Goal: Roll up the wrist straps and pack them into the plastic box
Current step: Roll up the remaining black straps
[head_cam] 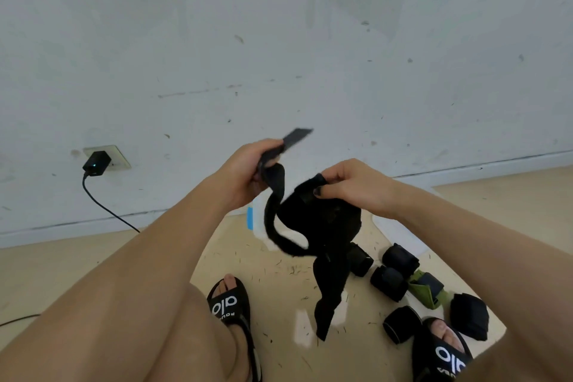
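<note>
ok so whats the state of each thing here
strap: unrolled, held up in both hands
left hand: grips one end
right hand: pinches the strap
rolled straps: on floor, not boxed
box: on floor, mostly hidden
charger: plugged in

The supporting surface is a light wood-toned floor (pixel 273 260), bounded at the rear by a white wall and speckled with small dark fibres. Five rolled black wrist straps (pixel 400 257) and one green-and-black rolled strap (pixel 426 288) are grouped on it at the right, close together, with a translucent plastic box (pixel 260 220) resting just behind them, largely hidden from view. Two feet in black sandals (pixel 229 304) are planted on the floor at the near edge, and a black cable (pixel 105 208) is seen running down to the floor at the left.
</note>
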`<state>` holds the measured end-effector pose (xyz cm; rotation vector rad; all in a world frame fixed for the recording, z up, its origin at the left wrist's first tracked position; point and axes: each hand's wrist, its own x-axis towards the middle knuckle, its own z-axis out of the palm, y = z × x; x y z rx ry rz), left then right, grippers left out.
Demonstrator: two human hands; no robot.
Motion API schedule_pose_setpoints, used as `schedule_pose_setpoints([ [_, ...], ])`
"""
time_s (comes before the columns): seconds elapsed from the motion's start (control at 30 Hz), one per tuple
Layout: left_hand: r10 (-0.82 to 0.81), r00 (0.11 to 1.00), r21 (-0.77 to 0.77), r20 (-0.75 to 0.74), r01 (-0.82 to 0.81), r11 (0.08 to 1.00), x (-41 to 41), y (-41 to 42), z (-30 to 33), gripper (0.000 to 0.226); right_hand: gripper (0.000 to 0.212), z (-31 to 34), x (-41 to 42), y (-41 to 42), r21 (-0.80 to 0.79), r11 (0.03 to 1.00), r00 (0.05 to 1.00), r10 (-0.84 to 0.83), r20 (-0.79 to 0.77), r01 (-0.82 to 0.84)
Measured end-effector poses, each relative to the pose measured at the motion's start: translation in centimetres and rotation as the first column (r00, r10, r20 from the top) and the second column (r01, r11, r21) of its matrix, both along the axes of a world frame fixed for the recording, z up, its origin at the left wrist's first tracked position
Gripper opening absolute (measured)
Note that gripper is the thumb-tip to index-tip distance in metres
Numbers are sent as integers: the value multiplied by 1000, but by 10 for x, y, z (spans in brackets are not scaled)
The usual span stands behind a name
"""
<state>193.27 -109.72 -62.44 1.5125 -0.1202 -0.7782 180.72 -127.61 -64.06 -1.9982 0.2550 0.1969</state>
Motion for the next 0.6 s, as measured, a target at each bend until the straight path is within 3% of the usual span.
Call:
schedule_pose_setpoints([
  [0.07, 74, 996, -108, -42, -78, 991, 3, 4, 4, 20, 12, -4, -2, -4, -243, 964, 987, 75, -144, -108],
  [0.17, 47, 999, -8, 15, -47, 999, 0, 8, 0, 23, 13, -2, -2, -15, -303, 949, 983, 32, -182, -87],
  [0.27, -7, 1000, -36, -5, 7, 999, -3, 8, -3, 19, 17, 9, -2, -24, -76, 995, 996, -68, -53, 64],
  [0.37, -107, 994, 16, 36, 107, 994, -2, 8, -7, 13, 14, 15, -5, -28, 158, 982, 995, -99, -19, 101],
  [0.5, -215, 950, 185, 227, 174, 967, -8, 0, -11, 11, 24, 21, -8, -26, 243, 962, 991, -130, 3, 125],
  [0.6, -285, 858, 323, 427, 149, 934, -16, -6, -5, 21, 12, 23, -7, -24, 298, 945, 989, -144, 16, 133],
])
